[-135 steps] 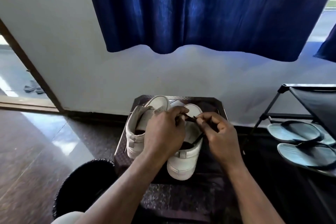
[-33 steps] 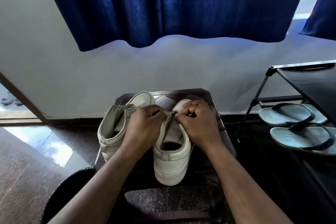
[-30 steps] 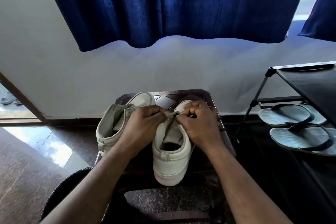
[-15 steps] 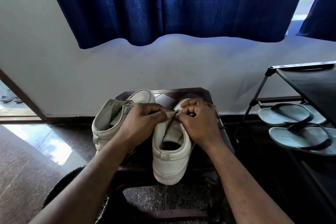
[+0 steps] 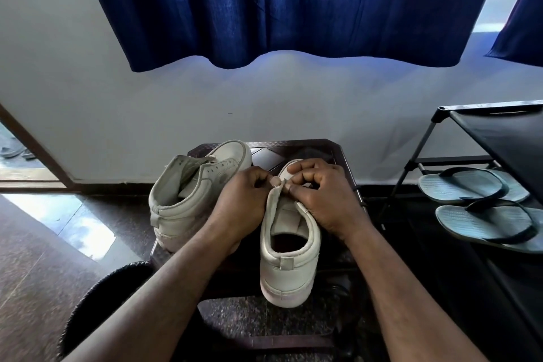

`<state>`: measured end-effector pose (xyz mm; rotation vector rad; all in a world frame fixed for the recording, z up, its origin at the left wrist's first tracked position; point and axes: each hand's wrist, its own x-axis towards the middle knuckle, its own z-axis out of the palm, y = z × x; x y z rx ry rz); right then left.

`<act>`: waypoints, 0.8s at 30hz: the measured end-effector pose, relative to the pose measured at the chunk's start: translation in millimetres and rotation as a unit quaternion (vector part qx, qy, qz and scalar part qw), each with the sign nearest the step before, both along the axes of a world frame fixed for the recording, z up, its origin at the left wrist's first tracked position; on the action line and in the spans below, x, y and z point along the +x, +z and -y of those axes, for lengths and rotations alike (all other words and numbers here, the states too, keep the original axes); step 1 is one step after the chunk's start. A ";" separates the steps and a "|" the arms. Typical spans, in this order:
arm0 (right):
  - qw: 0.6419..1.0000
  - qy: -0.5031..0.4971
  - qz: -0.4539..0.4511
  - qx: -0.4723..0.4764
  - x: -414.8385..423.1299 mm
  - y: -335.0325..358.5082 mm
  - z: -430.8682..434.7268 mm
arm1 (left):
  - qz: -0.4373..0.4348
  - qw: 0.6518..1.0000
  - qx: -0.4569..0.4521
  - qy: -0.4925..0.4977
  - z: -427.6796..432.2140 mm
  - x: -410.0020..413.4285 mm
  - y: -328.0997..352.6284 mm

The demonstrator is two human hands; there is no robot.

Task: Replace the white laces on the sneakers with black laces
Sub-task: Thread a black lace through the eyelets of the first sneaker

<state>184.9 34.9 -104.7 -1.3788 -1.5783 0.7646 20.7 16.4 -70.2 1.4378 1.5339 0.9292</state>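
From the head camera, looking down over the person's arms: two white sneakers stand on a small dark counter (image 5: 293, 144) against the wall. The near sneaker (image 5: 289, 269) has its heel turned toward the person, likely so the eyelets face away and the throat opens under the fingers. The left hand (image 5: 242, 200) and right hand (image 5: 321, 200) meet over that throat, both with fingers curled and fingertips pinching at the top of the eyelet flaps beside the tongue. Whether a lace end sits between those fingertips I cannot tell; no black lace shows.

The other sneaker (image 5: 191, 194) leans off to the left, just beside the left wrist, its eyelets looking bare, so I'd judge its relacing is yet to come.

To the right, a black shoe rack (image 5: 499, 132) holds a pair of flip-flops (image 5: 470, 188). A blue curtain (image 5: 293, 3) hangs above.
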 end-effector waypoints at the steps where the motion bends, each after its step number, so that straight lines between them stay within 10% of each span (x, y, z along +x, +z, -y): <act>1: 1.000 0.001 0.018 -0.001 0.7 0.7 1.1 | -0.021 1.000 0.001 0.008 0.3 1.3 1.0; 7: 0.999 0.022 0.023 -0.009 2.8 4.0 3.2 | -0.099 0.987 0.004 0.128 2.1 0.1 -2.5; 17: 0.999 0.037 -0.006 0.004 3.8 4.0 1.9 | 0.005 1.000 -0.011 0.015 3.5 -7.1 -3.6; 24: 0.998 0.046 -0.034 0.006 5.1 6.5 1.1 | -0.283 0.958 0.030 0.023 8.4 -8.9 0.8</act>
